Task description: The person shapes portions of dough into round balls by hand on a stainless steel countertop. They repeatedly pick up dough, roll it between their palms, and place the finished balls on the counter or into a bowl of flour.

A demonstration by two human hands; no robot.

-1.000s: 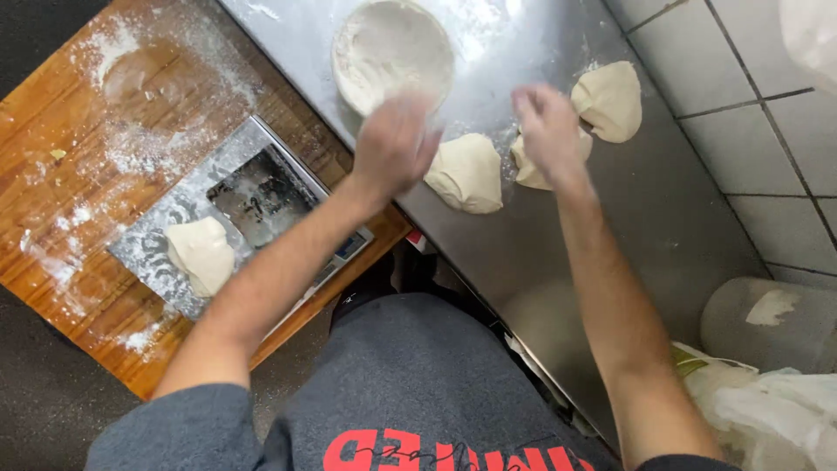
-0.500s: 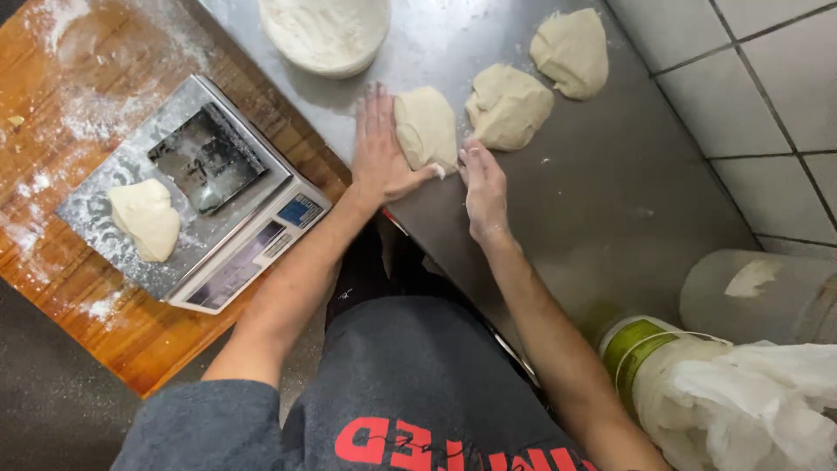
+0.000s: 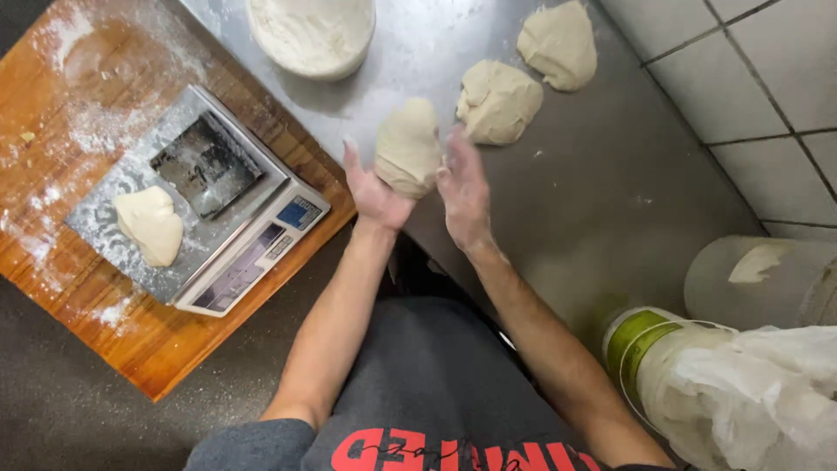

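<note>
Pale dough ball point(image 3: 408, 148) sits cupped between our left hand point(image 3: 373, 190) and right hand point(image 3: 464, 194), fingers spread, above the steel counter point(image 3: 575, 201). A white tub point(image 3: 311, 35) holds flour; 2 dough pieces point(image 3: 499, 101) lie beside.

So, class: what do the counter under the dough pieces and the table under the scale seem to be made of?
The counter looks like brushed stainless steel: grey, with a dull sheen. The table under the scale looks like varnished wood: orange-brown, with visible grain, dusted with flour.
</note>
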